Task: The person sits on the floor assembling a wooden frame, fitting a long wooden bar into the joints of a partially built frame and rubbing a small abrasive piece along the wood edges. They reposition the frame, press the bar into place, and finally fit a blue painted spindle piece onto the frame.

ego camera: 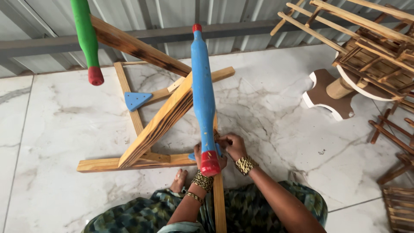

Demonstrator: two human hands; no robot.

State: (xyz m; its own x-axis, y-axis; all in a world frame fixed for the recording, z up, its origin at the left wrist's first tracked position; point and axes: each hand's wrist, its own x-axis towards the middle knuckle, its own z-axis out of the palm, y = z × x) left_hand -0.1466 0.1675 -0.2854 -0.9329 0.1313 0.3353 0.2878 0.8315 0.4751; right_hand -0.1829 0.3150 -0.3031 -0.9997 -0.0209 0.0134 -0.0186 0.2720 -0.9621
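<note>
Observed from the head camera, nearest first. The person sits on the marble floor (280,125) in a patterned blue-green garment, a bare foot (179,180) showing just left of the forearms.

Landmark: the blue leg (203,90), a turned, blue-painted wooden piece with a red tip (210,163) at its near end and a small red cap at its far end.

Left hand (199,152): closed around the base of the blue leg, just behind the red tip and partly hidden by it. Right hand (233,146): immediately right of the blue leg, fingers pinched narrow at the point where the leg meets a wooden rail (219,203). Whether a small fastener sits between the fingertips cannot be told. Both wrists carry gold bangles.

Beyond and left of the blue leg lies the wooden frame (155,125), scorched-grain slats crossed, with a blue triangular corner block (137,100) fixed to it. Farther left, a green leg (86,34) with a red tip hangs into view. Far right of the blue leg: a stack of slatted wooden frames (375,56) and a brown-and-white shaped board (323,95).

Judgement: the step in hand appears to be seating or fastening the blue leg at its joint. The next move calls for a steady left-hand hold while the right hand works the joint squarely.
</note>
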